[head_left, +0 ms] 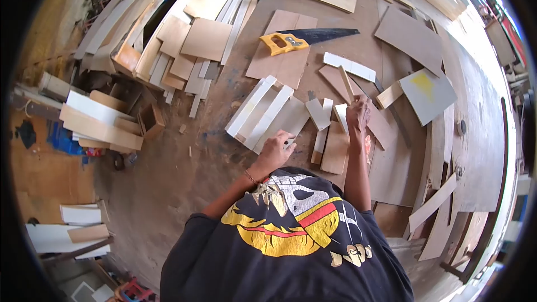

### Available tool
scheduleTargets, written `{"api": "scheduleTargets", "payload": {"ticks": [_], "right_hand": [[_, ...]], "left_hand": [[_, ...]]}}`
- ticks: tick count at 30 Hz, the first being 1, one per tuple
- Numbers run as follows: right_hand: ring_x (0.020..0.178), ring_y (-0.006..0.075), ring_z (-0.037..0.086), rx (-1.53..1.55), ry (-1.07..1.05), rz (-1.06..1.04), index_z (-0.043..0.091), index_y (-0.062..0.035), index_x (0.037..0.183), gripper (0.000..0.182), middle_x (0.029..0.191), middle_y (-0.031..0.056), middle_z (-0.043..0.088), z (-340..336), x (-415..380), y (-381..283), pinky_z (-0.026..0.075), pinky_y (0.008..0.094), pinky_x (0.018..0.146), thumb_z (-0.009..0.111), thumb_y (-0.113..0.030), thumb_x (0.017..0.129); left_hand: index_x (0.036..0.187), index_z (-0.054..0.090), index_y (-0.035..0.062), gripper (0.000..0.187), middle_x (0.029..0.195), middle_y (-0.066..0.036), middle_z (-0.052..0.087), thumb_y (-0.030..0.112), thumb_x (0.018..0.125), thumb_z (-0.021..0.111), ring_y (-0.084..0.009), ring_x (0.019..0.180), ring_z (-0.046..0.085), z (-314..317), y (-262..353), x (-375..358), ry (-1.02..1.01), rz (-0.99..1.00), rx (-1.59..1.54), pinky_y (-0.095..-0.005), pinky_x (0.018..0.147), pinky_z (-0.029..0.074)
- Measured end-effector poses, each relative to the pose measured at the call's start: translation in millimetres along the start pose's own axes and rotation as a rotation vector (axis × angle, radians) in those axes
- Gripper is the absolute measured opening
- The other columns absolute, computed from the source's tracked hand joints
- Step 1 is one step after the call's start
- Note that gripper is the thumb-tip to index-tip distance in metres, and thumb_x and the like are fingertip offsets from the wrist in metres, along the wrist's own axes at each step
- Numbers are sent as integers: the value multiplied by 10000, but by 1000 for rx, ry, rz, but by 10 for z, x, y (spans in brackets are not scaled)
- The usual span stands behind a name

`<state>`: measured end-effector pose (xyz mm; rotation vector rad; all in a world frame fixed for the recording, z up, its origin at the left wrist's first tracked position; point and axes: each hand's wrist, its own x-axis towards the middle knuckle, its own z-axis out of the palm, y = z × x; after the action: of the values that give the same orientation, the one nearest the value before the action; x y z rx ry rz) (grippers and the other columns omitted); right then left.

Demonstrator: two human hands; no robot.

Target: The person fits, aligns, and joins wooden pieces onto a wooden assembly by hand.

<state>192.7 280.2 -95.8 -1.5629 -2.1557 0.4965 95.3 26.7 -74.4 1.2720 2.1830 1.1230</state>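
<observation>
My left hand [275, 150] is partly open with its fingers bent, resting at the near edge of the pale panel [286, 123]; I cannot tell whether the fingertips pinch anything. My right hand [358, 113] is closed around the lower end of a slim wooden stick [346, 83], whose free end points away from me. My fingers hide whatever lies at the gripped end.

The panel lies just in front of me, a little to my left, with two white strips [251, 105] side by side along it and a gap between them. As far as I can judge, the work is partway along: those strips look lined up, but I can't see whether they are fastened. The pieces around them look loose, so any joining of those seems not yet done.

Just right of the panel sits a small grey block [318, 114], and nearer me, a short brown board [334, 148]. Farther off, the yellow-handled saw [284, 42] lies across a reddish board [274, 68], out of both hands. To its right, a separate white strip [349, 67] rests beyond the stick.
</observation>
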Motion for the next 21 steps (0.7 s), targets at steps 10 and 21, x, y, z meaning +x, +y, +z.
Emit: {"api": "scheduleTargets", "payload": {"ticks": [10, 21], "right_hand": [[769, 154, 632, 1267, -1062, 147, 562, -17, 932, 130, 863, 79, 625, -71, -799, -935, 546, 299, 666, 629, -64, 831], [742, 149, 642, 947, -896, 10, 612, 35, 959, 339, 825, 77, 641, -212, -893, -1234, 535, 250, 603, 624, -291, 867]], "left_hand": [[1089, 574, -47, 336, 939, -133, 660, 157, 834, 652, -165, 836, 639, -357, 59, 26, 195, -249, -484, -272, 709, 507], [1016, 599, -15, 226, 775, -144, 610, 72, 809, 569, -284, 703, 611, -557, 121, -232, 364, 69, 363, -365, 608, 492]]}}
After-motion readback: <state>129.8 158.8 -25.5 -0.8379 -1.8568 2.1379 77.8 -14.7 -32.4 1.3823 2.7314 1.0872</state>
